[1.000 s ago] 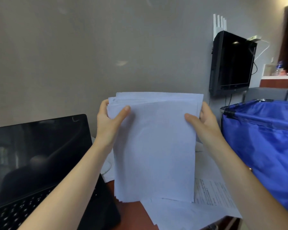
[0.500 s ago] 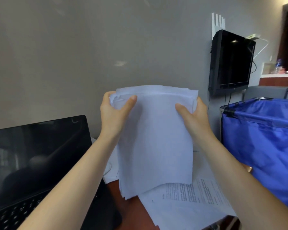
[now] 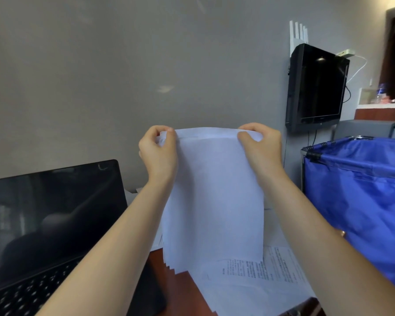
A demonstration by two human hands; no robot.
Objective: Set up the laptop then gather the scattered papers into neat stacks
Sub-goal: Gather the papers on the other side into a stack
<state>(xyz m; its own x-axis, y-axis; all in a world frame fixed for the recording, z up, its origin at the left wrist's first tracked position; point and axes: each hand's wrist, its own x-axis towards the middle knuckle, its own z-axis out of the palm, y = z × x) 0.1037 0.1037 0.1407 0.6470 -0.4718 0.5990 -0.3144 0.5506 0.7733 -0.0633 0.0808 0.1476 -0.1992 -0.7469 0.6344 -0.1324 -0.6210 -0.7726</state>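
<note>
I hold the sheaf of papers upright in front of me over the desk. Both hands pinch its top edge. My left hand curls round the upper left corner and my right hand round the upper right, thumbs on the near face.

The sheaf is light and limp. It hangs from my grip and bows a little across its width, so I judge it has no stiffness of its own. The sheets look smooth and likely slide on one another, and at the lower left their corners step out in a small fan, so the stack is not yet square. I think a looser hold on the two long sides, about midway down, would let the sheets drop level when tapped on the desk. A hard pinch at the top locks them askew and may crease the corners. I cannot tell whether the bottom edge rests on the loose printed sheets lying below or hangs just above them.

The open laptop, its screen dark, stands just left of the sheaf.

The one container is the blue fabric bin on its metal frame to my right. Only its rim and outer wall show, and whatever it holds is hidden.
</note>
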